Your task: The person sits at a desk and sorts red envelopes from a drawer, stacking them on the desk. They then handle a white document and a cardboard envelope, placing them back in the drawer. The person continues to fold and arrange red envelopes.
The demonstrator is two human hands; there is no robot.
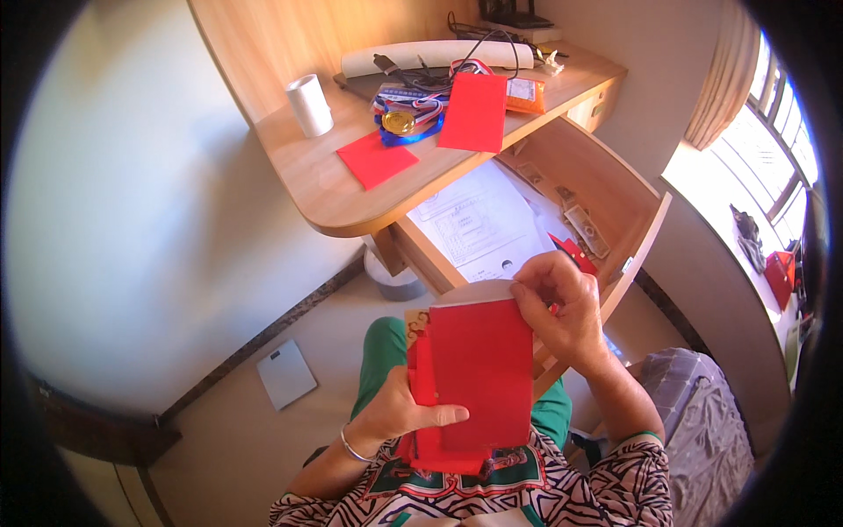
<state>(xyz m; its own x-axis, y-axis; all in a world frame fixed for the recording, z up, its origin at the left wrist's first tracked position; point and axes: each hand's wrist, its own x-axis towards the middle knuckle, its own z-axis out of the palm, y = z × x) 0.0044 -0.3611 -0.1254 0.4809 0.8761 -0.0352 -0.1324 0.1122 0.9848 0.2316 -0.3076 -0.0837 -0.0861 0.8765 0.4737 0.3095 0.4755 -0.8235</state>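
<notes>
My left hand is wrapped round a stack of red envelopes, held upright over my lap with the thumb across the front. At the stack's top, a whitish flap or inner edge shows on the front envelope. My right hand pinches this envelope's upper right corner, fingers curled. A patterned gold-brown piece sticks out at the stack's upper left. Behind the hands, an open drawer holds printed papers and something red by its right side.
On the desk lie two more red envelopes, a gold medal with ribbon, a black cable, an orange packet and a white roll. A scale is on the floor; grey fabric is at right.
</notes>
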